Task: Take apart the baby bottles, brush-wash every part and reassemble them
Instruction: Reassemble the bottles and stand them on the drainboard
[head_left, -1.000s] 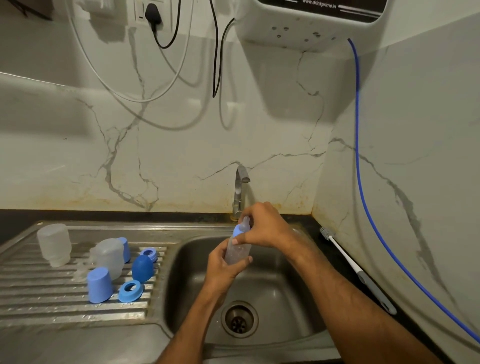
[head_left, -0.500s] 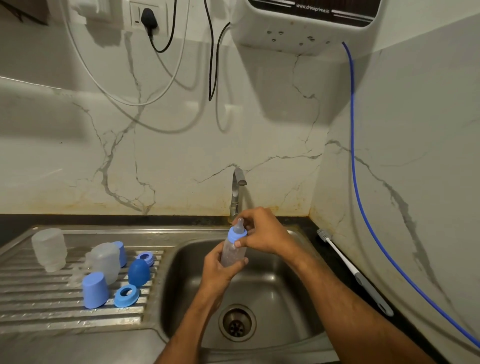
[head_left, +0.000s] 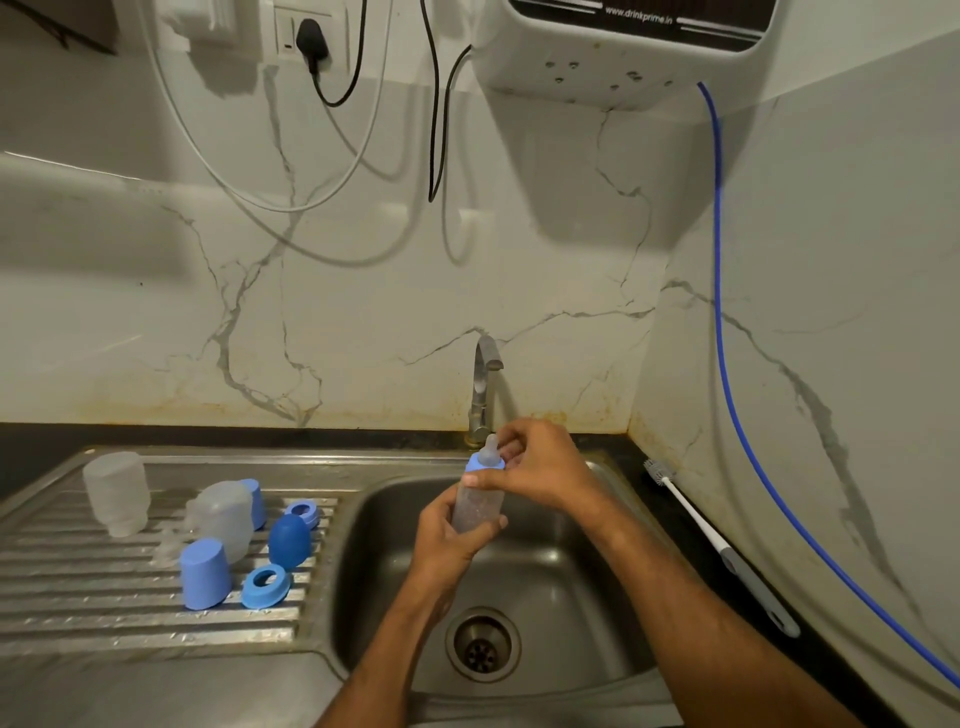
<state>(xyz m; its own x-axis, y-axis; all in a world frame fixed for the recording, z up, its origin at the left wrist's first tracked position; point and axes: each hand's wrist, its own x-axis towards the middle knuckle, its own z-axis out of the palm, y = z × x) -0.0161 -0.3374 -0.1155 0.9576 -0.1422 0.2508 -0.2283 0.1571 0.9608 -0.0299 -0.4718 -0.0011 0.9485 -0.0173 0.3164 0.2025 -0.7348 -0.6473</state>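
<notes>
while the left hand (head_left: 451, 535) grips the bottle (head_left: 478, 506), right hand (head_left: 540, 467) fingers pinch its blue collar (head_left: 484, 464)

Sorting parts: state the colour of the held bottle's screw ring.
Light blue screw ring, clearest in the head view.

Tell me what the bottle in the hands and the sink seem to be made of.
Small clear bottle with blue collar: likely translucent plastic, since it looks cloudy and see-through. Its grey teat: probably soft silicone, matte. Steel sink basin: stainless steel, with a brushed grey sheen.
</notes>
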